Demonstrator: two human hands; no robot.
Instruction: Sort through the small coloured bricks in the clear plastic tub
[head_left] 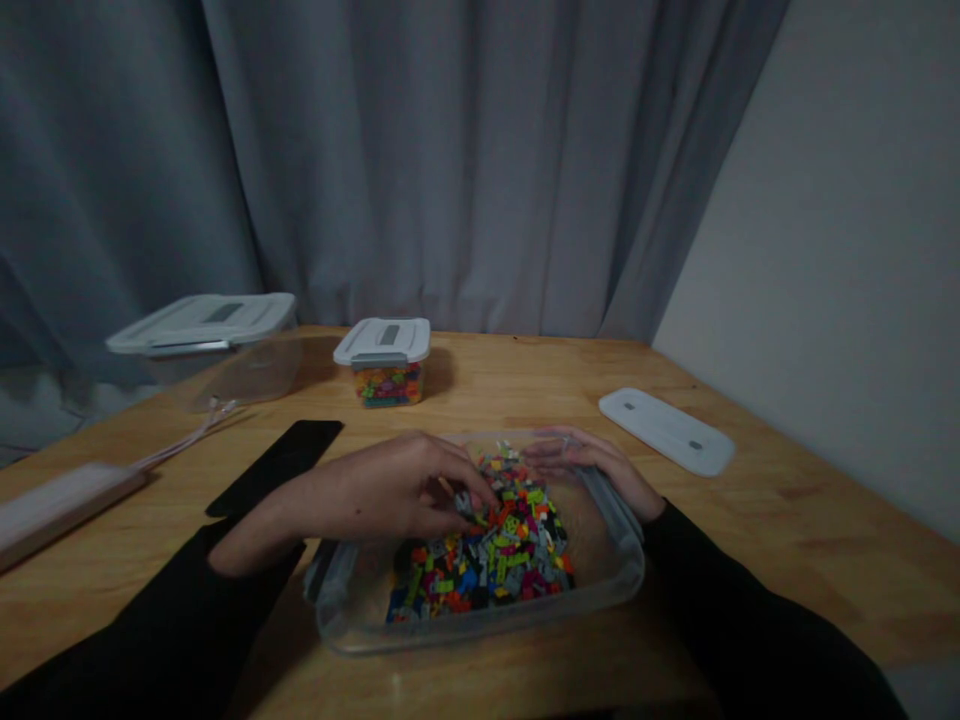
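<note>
A: What is the status of the work?

B: The clear container is standing uncovered on the wooden table. A white lid, apparently belonging to it, is lying flat beyond it on the right, so opening is complete.

A: Where are the bricks?

B: The small multicoloured bricks are lying in one mixed heap inside the container. No colour grouping is showing, so handling is apparently at a low stage and most of the heap is remaining.

A: State the hand positions.

B: The left hand is dipping into the heap, its fingers curling and its thumb standing slightly apart from the forefinger. Whether they are gripping a brick, I cannot tell. The right hand is resting across the far right rim, its fingers extending close together over the heap. Its thumb is not showing clearly; clamping on the rim is not confirmable.

A: And the lidded box behind?

B: It is standing closed, holding more coloured pieces.
</note>
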